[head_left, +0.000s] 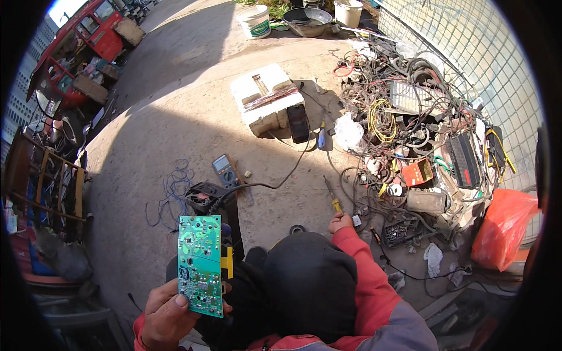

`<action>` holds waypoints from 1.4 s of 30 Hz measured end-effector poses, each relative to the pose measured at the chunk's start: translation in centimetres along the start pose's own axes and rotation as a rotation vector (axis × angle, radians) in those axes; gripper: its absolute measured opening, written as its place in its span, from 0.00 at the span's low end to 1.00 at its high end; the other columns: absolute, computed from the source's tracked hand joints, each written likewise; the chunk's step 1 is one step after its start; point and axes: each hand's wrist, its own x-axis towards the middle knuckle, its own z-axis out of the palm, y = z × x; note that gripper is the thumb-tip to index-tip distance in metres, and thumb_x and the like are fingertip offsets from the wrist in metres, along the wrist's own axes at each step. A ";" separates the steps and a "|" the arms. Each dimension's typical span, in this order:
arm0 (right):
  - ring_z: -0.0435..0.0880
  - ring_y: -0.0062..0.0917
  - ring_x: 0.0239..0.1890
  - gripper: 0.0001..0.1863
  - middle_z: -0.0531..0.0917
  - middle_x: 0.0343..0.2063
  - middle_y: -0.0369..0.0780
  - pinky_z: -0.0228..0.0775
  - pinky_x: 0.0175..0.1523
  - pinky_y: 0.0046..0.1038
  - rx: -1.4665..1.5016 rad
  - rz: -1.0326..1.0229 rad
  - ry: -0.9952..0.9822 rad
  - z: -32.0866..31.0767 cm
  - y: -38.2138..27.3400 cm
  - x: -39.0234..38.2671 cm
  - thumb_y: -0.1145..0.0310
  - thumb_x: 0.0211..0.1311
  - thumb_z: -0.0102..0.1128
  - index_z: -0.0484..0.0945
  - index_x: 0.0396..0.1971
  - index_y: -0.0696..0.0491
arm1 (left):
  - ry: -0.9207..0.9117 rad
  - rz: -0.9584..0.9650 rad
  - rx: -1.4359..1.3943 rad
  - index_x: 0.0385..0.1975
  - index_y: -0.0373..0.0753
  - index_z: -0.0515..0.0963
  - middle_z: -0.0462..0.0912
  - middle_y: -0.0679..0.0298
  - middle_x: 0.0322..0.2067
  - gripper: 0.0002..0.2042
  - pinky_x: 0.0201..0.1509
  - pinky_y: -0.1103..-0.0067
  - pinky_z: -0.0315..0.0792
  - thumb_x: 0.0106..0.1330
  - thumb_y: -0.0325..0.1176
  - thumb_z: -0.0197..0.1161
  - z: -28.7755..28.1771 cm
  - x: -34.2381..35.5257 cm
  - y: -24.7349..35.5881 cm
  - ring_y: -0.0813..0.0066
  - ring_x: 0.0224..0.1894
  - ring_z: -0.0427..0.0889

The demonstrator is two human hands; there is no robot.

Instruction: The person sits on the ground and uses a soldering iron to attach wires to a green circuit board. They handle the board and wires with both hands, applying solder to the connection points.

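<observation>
My left hand [167,319] grips a green circuit board [200,257] by its lower left edge, thumb on the face that carries small parts and solder joints. A yellow part [227,262] juts out from the board's right side. My right hand [341,223], low at the right, has its fingers closed on the yellow handle of a soldering iron [335,203]. The iron's metal tip points away from me, above the ground. Just beyond the board is an open black casing [206,196] with a dark cable. A multimeter [225,168] lies past it, beside tangled blue wires [171,193].
A dark phone [298,124] leans on a white foam box [264,96], near a blue-handled screwdriver [322,136]. Heaped cables [383,120] and electronic scrap fill the right side, with a red plastic bag [504,228]. Buckets [254,22] and a red vehicle [88,44] stand farther off.
</observation>
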 end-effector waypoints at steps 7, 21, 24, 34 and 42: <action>0.71 0.10 0.14 0.09 0.73 0.16 0.25 0.54 0.14 0.13 0.033 0.029 -0.014 -0.2 -1.5 2.1 0.60 0.60 0.47 0.72 0.23 0.45 | -0.042 0.039 0.014 0.58 0.17 0.61 0.72 0.35 0.51 0.27 0.55 0.59 0.73 0.69 0.36 0.49 -0.3 0.2 -0.3 0.48 0.48 0.80; 0.63 0.13 0.14 0.12 0.68 0.15 0.25 0.50 0.17 0.17 -0.293 -0.314 -0.252 0.3 -2.5 -15.0 0.55 0.52 0.54 0.68 0.17 0.45 | 0.029 0.012 0.051 0.57 0.18 0.62 0.74 0.38 0.50 0.27 0.53 0.60 0.75 0.69 0.39 0.50 1.7 0.4 -1.9 0.49 0.45 0.81; 0.63 0.13 0.14 0.12 0.69 0.15 0.26 0.51 0.16 0.17 -0.297 -0.353 -0.316 -0.3 -4.4 -18.2 0.54 0.52 0.56 0.69 0.17 0.43 | -0.009 -0.036 0.025 0.59 0.22 0.63 0.74 0.44 0.52 0.26 0.57 0.62 0.72 0.70 0.39 0.50 2.1 0.8 -2.9 0.55 0.49 0.80; 0.65 0.13 0.14 0.11 0.70 0.16 0.27 0.53 0.16 0.15 -0.203 -0.416 -0.432 -3.0 -7.2 -24.3 0.54 0.56 0.57 0.73 0.23 0.44 | -0.123 -0.044 -0.146 0.60 0.25 0.62 0.72 0.50 0.55 0.21 0.63 0.62 0.68 0.74 0.34 0.43 2.0 1.5 -7.5 0.59 0.56 0.75; 0.64 0.14 0.14 0.11 0.70 0.16 0.29 0.52 0.16 0.16 -0.163 -0.447 -0.506 -4.9 -8.1 -25.0 0.54 0.59 0.55 0.73 0.23 0.44 | -0.042 -0.017 -0.114 0.57 0.24 0.64 0.75 0.50 0.52 0.20 0.61 0.61 0.70 0.73 0.32 0.45 2.3 1.0 -8.4 0.58 0.54 0.77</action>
